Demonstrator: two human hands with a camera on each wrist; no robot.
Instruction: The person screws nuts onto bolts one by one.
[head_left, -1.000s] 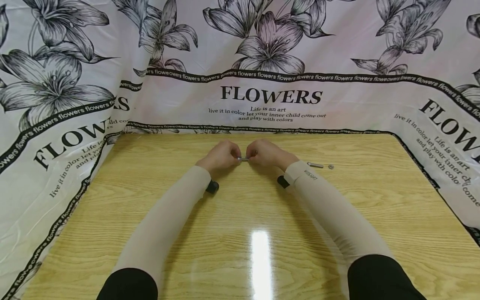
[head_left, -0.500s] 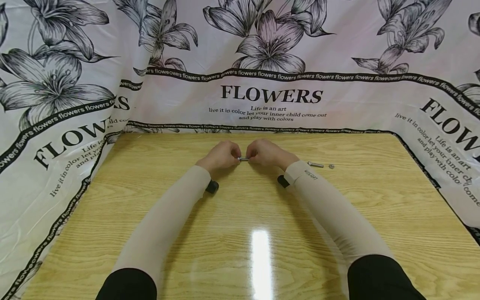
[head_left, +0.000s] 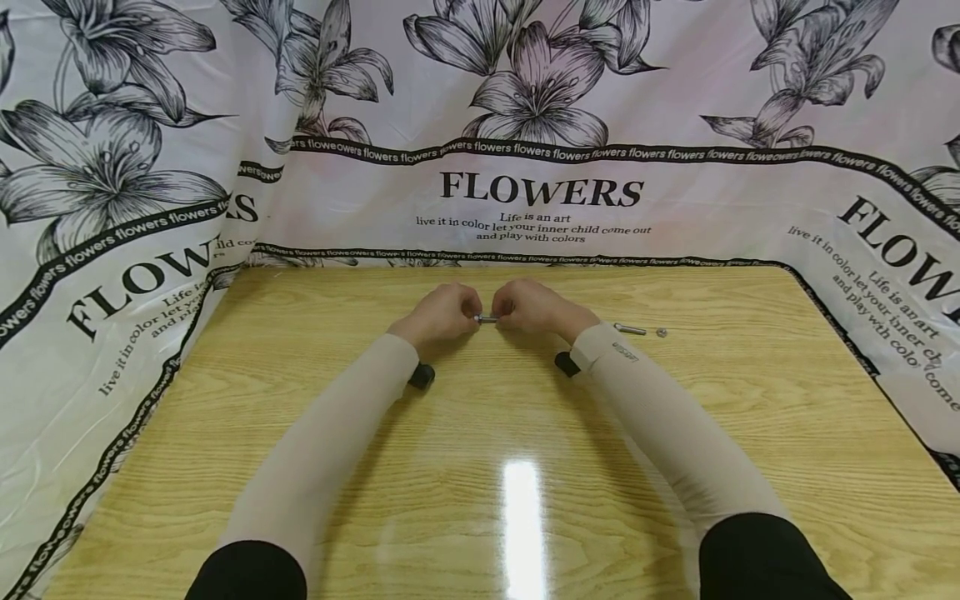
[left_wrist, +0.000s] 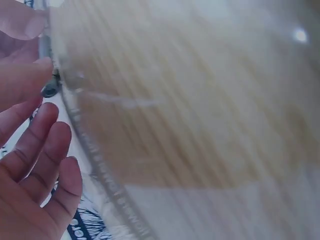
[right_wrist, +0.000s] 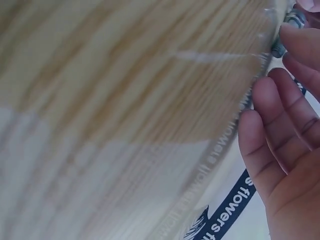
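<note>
In the head view a small metal bolt [head_left: 487,319] spans the gap between two hands near the table's far side. The left hand [head_left: 441,313] pinches its left end, and the right hand [head_left: 536,307] pinches the right end. The left wrist view shows the bolt's round metal end [left_wrist: 50,89] by the thumb and fingertips of the left hand [left_wrist: 37,170]. From the right wrist view, metal [right_wrist: 294,21] shows between the thumb and forefinger of the right hand [right_wrist: 285,130], whose other fingers are loosely bent. Whether a nut sits on the bolt I cannot tell.
On the wooden table [head_left: 465,467], a second bolt [head_left: 630,329] lies right of the right wrist, with a small nut [head_left: 662,332] beside it. A flower-printed curtain [head_left: 540,200] stands along the far edge and both sides.
</note>
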